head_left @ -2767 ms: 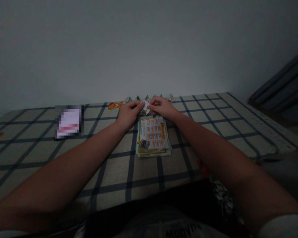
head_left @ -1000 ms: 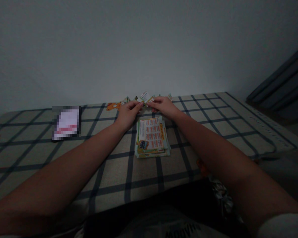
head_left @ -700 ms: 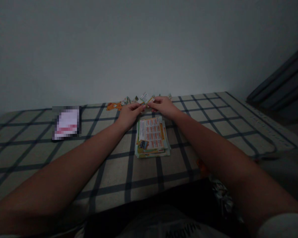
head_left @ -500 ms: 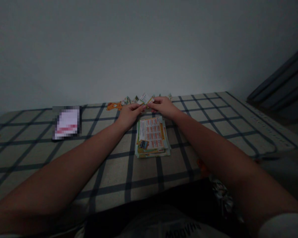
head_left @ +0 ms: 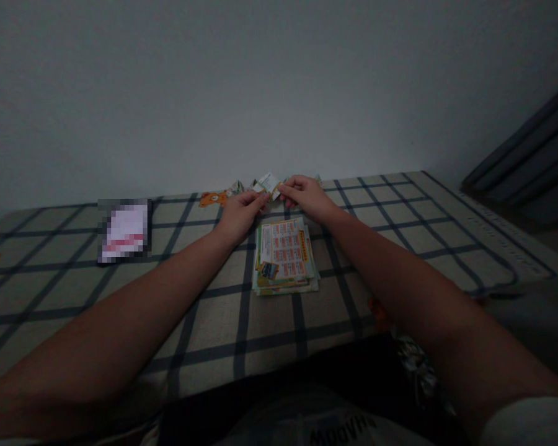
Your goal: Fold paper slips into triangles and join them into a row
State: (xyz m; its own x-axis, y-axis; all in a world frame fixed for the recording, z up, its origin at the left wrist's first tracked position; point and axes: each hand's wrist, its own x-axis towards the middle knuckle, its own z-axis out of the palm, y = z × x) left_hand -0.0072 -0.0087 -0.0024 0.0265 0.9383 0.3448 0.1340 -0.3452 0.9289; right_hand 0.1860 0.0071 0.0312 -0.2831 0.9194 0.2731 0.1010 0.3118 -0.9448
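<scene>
A small folded piece of printed paper [head_left: 270, 183], white with green and yellow print, is held between my two hands near the far edge of the table. My left hand [head_left: 242, 214] pinches its left side with thumb and fingers. On the other side, my right hand [head_left: 305, 197] grips it by thumb and forefinger. Just nearer to me lies a stack of printed paper sheets [head_left: 286, 254], its top one covered in orange and dark text. Several folded paper pieces [head_left: 236, 188] stand in a row behind my hands, partly hidden by them.
A checked cloth [head_left: 204, 310] with bear prints covers the table. To the left lies a dark-edged flat object [head_left: 125, 230], its face blurred into pixels. A pale wall [head_left: 279, 87] rises behind the table; a grey curtain [head_left: 534, 155] hangs at right.
My fingertips have moved slightly apart along the folded paper, and its upper part shows a little more. The stack and the flat object stay put.
</scene>
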